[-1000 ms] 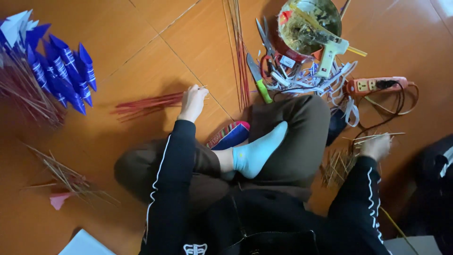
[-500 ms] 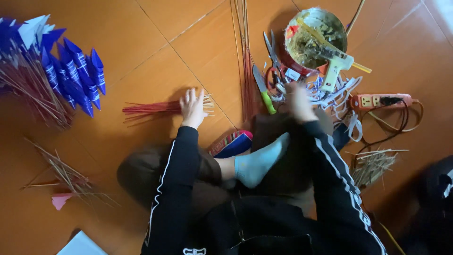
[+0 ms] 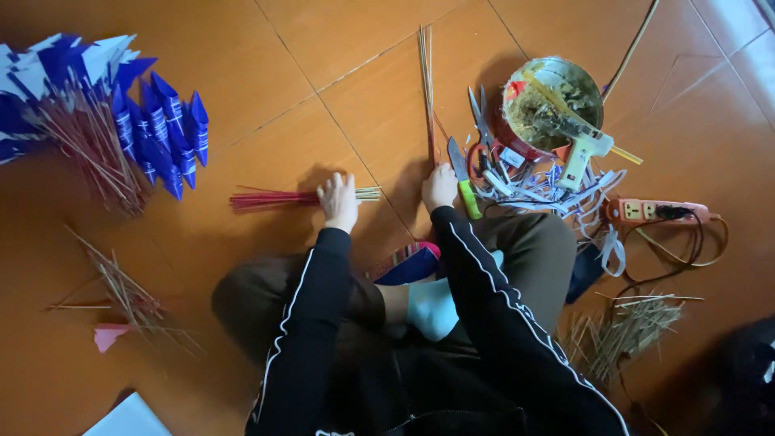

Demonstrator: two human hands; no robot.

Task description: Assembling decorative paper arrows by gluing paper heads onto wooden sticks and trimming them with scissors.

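I sit cross-legged on an orange tiled floor. My left hand [image 3: 339,200] presses down on a flat bundle of thin sticks with red ends [image 3: 274,198] lying sideways in front of me. My right hand [image 3: 440,187] rests on the floor at the near end of a long upright bundle of thin bamboo sticks [image 3: 426,89], fingers curled around the stick ends. A green-handled knife [image 3: 464,184] lies just right of that hand, with scissors [image 3: 482,121] beyond it.
A heap of blue and white paper flags on sticks [image 3: 97,105] lies far left. A round metal bowl [image 3: 553,101], a glue gun [image 3: 583,155], paper scraps [image 3: 533,186] and an orange power strip [image 3: 654,211] lie right. Loose stick offcuts [image 3: 622,331] and loose sticks [image 3: 121,291] lie near my knees.
My right hand swung from the offcuts at my right knee across to the long stick bundle in front. My left hand stayed on the red-ended sticks.
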